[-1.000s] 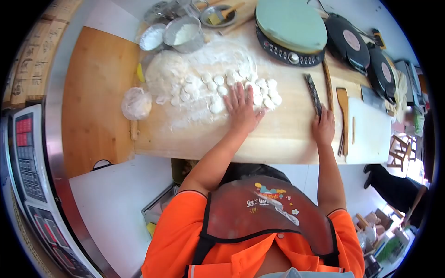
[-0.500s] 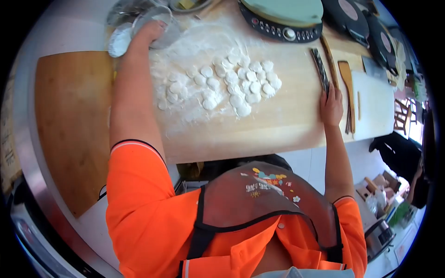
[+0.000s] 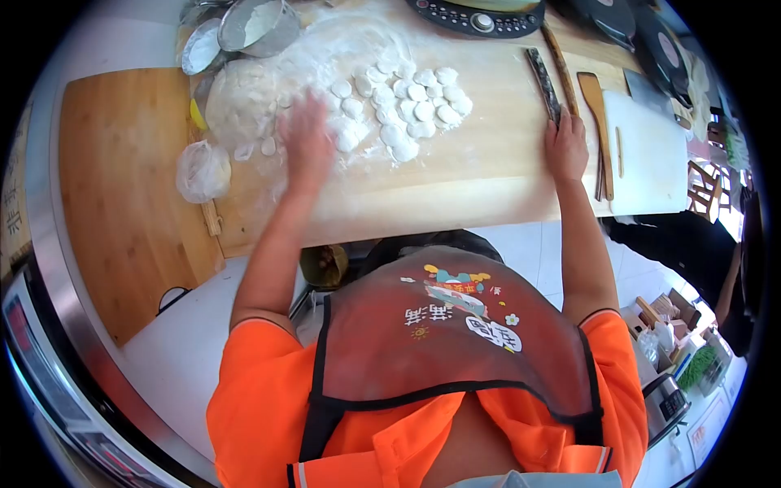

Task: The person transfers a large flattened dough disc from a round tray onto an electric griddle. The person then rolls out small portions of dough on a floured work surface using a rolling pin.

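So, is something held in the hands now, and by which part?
The right hand covers the near end of the dark bar; whether it grips is unclear. The left hand is blurred; nothing held shows.

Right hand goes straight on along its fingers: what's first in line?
The long dark tool; its near end appears to be at or under the right hand. Past that, probably the brown stick, though the view from above leaves depth and exact line unclear.
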The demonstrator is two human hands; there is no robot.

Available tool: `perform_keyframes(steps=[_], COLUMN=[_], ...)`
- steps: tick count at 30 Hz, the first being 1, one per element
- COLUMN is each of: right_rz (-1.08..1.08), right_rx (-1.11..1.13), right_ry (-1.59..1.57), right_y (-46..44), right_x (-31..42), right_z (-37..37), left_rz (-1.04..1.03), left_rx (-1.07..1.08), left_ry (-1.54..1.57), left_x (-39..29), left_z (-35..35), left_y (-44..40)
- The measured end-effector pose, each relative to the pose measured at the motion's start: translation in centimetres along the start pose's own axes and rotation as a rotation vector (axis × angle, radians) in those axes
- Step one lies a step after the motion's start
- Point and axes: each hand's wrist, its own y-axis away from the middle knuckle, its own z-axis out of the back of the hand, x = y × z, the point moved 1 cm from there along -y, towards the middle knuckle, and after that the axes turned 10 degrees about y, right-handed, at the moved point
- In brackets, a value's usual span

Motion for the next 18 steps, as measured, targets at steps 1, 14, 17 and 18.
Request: perform_keyframes(steps=[1,14,17,18], right_rz=[-0.003,0.055,0.051,0.055], right_rx=[0.021,0.072,0.092,0.091], right_ry=[-0.011,-0.029,-0.036,-0.037], right_y=[0.1,8.0,8.5,8.3], right_x=[0.1,-3.5,-3.9,-4.2], right_z=[0.1,2.6,2.9,3.0], left_rz=[-0.032,-0.009,-0.146,-0.195], left_rx=[0.060,0.122,0.122,0.110], left_ry=[0.012,0.229,0.239,0.230], left_x=[-2.7,-17.0,-21.4,-21.8], left_z=[-0.5,-6.4,-6.3,-6.5], left_y=[2.5,11.4,8.5,7.3])
